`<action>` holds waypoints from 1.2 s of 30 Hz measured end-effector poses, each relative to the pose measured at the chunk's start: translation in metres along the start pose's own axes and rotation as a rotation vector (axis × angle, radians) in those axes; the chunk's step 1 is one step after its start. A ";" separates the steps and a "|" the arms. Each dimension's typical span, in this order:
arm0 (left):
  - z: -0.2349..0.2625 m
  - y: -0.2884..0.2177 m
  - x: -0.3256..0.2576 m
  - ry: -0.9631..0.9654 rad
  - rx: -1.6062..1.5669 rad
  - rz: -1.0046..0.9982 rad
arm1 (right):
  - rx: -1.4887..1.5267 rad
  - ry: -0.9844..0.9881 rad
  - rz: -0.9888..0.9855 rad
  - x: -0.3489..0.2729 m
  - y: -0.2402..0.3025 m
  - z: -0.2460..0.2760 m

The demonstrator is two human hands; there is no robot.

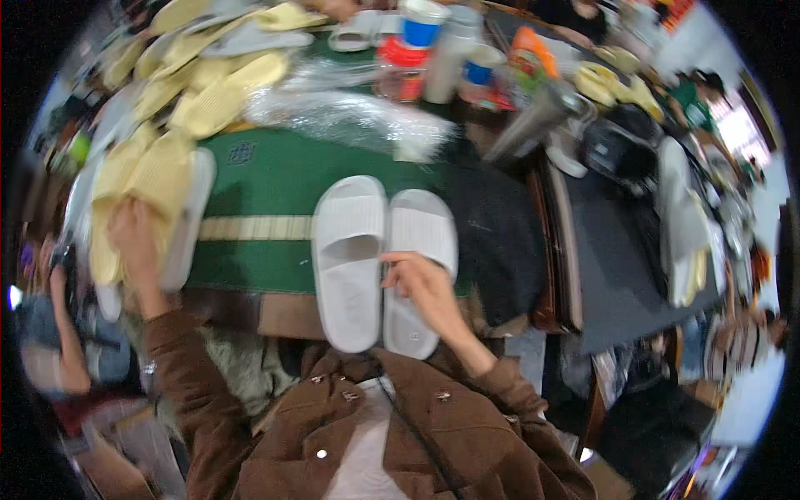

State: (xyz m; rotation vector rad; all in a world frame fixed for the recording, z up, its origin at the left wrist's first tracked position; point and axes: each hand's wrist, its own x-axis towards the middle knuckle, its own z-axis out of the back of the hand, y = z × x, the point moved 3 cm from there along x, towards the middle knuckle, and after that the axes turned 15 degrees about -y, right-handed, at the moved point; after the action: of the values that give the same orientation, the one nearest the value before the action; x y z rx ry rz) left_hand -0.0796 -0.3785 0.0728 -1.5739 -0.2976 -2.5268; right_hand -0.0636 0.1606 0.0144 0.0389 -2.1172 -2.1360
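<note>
Nearest: brown jacket with metal snaps (400, 433), the wearer's own, filling the lower edge; both sleeves rise from it.

Right hand (427, 287): laid over a pair of white slide sandals (350, 258) at the near edge of the desk (275, 179). Fingers curl over the inner edge of the right sandal, where the two sandals touch. Grip narrow, pinching that edge; whether it also catches the left sandal cannot be told. The pair lies side by side, toes away from the wearer, heels hanging past the desk edge.

Left hand (133, 237): out to the left side, grip closed on a yellow slide sandal (162, 179) that lies on a stack of yellow and white sandals (190, 217). Fingers wrap the sandal's near end.

Handling note, as a judgement: the white pair seems to be in alignment. Soles should stay flush and heels level, with the pinch across both inner edges so neither slips off the desk.

Mid desk: green cloth with a pale stripe (250, 227); dark cloth to the right (492, 242).

Far: crumpled clear plastic wrap (350, 112); loose heap of yellow sandals (217, 83); red-lidded jar (400, 71); blue-and-white cup (422, 23); grey tumbler (533, 117).
</note>
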 end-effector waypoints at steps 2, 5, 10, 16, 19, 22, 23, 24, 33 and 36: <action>-0.038 0.063 -0.015 0.121 0.093 0.032 | 0.065 0.022 -0.036 0.001 -0.004 -0.001; -0.074 0.125 -0.042 0.332 -0.214 0.375 | 0.060 0.041 0.022 0.001 -0.005 0.001; -0.025 0.091 -0.042 0.056 0.053 0.206 | 0.061 0.063 0.021 -0.003 -0.003 0.001; 0.053 -0.127 -0.020 0.175 -0.650 0.314 | 0.060 0.058 0.082 -0.004 0.040 -0.013; 0.089 -0.232 -0.016 0.402 -0.996 0.387 | 0.040 0.011 0.364 -0.004 0.080 -0.012; 0.126 -0.302 -0.020 0.614 -1.169 0.496 | -0.126 -0.009 0.569 -0.008 0.111 -0.010; 0.137 -0.323 -0.018 0.589 -1.317 0.426 | -0.105 0.011 0.565 -0.012 0.119 -0.011; 0.146 -0.341 -0.016 0.586 -1.440 0.340 | -0.149 0.042 0.526 -0.013 0.123 -0.012; 0.166 -0.342 -0.009 0.660 -1.509 0.379 | 0.273 -0.229 0.402 -0.030 0.136 0.052; 0.170 -0.314 0.003 0.325 -1.196 0.168 | 0.729 -0.317 0.431 -0.032 0.140 0.085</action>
State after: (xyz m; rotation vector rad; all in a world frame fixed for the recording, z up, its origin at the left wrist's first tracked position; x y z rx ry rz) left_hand -0.0057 -0.0324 0.1209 -1.2094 1.5460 -2.8326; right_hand -0.0310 0.2478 0.1526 -0.6510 -2.6507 -1.1200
